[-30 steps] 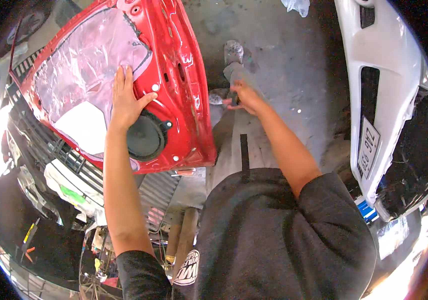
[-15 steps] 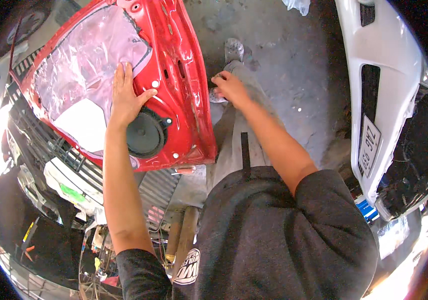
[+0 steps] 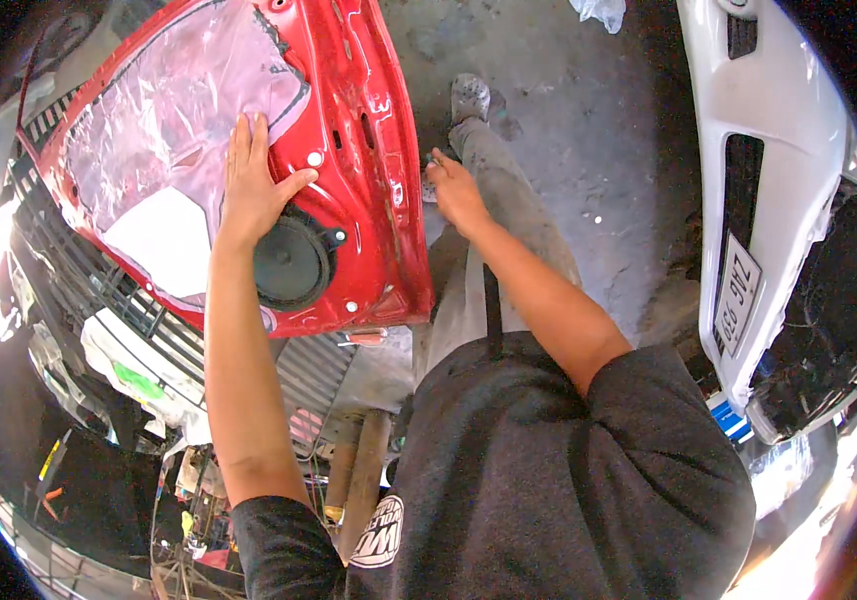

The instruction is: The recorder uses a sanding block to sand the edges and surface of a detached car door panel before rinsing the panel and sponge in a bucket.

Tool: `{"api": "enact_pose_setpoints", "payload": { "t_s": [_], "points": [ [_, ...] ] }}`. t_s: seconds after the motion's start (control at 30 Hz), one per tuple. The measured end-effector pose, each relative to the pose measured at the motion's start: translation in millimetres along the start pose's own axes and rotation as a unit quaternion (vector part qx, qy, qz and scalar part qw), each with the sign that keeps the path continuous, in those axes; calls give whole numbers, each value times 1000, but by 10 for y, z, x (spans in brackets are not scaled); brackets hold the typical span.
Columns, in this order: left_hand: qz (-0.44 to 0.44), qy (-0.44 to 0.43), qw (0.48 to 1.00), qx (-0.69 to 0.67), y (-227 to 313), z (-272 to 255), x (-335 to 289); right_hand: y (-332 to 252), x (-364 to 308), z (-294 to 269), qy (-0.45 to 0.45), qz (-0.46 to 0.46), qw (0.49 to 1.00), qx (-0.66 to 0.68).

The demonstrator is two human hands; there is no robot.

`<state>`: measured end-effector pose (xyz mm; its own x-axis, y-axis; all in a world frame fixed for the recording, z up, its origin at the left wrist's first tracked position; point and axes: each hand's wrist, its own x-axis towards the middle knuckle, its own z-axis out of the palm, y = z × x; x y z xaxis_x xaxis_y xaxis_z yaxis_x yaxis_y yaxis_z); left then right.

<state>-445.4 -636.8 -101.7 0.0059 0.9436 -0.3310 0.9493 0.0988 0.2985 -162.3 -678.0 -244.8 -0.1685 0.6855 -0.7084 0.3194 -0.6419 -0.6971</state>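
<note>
A red car door lies at the left, its inner side up. Clear plastic film covers much of it, with a white patch near the lower end. My left hand rests flat on the door, fingers extended over the film and thumb out on the red metal. Beside that wrist sits a round black speaker. Just off the door's right edge, my right hand is closed, fingers bent. Something small and dark shows at its fingertips, too small to name.
A white car bumper with a licence plate stands at the right. Slatted metal and cardboard-coloured tubes lie below the door. My shoe is on the grey concrete floor. A plastic bag lies at the far side.
My right hand has shifted slightly nearer to me and turned so its fingers point more away from me. The left hand stays in place on the door.
</note>
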Motion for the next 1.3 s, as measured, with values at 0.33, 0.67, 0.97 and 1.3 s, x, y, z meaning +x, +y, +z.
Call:
{"api": "enact_pose_setpoints", "payload": {
  "t_s": [0.33, 0.67, 0.97, 1.3],
  "points": [
    [-13, -13, 1000, 6, 37, -33, 15, -177, -85, 46, 59, 51, 995, 69],
    [-19, -21, 1000, -1, 73, -68, 20, -140, -40, 0, 94, 27, 969, 229],
    [-13, -11, 1000, 2, 49, -34, 12, -108, 6, 88, 68, 36, 991, 112],
    [-15, -12, 1000, 2, 61, -25, 35, -61, -280, 453, 199, -76, 974, -76]
  ]
}}
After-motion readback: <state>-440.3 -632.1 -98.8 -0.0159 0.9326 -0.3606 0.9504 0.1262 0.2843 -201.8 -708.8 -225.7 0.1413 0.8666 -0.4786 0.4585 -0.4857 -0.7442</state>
